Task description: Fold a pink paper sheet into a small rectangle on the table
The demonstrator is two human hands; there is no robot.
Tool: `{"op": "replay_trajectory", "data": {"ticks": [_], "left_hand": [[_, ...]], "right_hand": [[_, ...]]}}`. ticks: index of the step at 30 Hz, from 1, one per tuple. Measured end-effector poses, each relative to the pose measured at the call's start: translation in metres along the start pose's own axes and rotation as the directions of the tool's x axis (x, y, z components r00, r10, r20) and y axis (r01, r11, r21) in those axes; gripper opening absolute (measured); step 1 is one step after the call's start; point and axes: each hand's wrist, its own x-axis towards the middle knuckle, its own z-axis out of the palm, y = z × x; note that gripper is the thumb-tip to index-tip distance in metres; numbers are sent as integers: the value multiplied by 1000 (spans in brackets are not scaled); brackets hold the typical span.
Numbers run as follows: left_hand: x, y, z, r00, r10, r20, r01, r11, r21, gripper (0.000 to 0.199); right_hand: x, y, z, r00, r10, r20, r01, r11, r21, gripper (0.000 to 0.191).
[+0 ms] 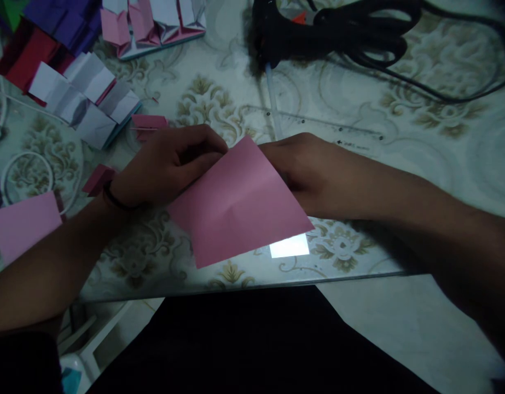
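A pink sheet of paper (239, 210) is held above the table near its front edge, with a faint crease across its middle. My left hand (174, 161) pinches its upper left edge between thumb and curled fingers. On the other side, my right hand (297, 167) is closed at the paper's upper right edge, its fingertips hidden behind the sheet. Just beyond my left hand lies a small folded pink paper piece (149, 126). A second folded piece (98, 179) sits by my left wrist.
Folded white paper units (86, 98), red ones (26, 57) and purple ones (65, 22) lie at the upper left. More pink-and-white units (154, 24) stand at the back. A black glue gun (293, 35) with coiled cable lies beyond a clear ruler (318, 123). Pink paper (24, 224) rests at left.
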Motion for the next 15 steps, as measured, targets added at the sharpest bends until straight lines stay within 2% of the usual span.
{"op": "replay_trajectory", "data": {"ticks": [10,15], "left_hand": [[0,-1,-1,996,-90,8,90,996,-10,26],[-1,0,-1,997,-78,12,78,997,9,25]], "right_hand": [[0,-1,0,1000,9,-8,-9,1000,9,14],[0,-2,1,1000,22,-6,-22,1000,-1,12]]}}
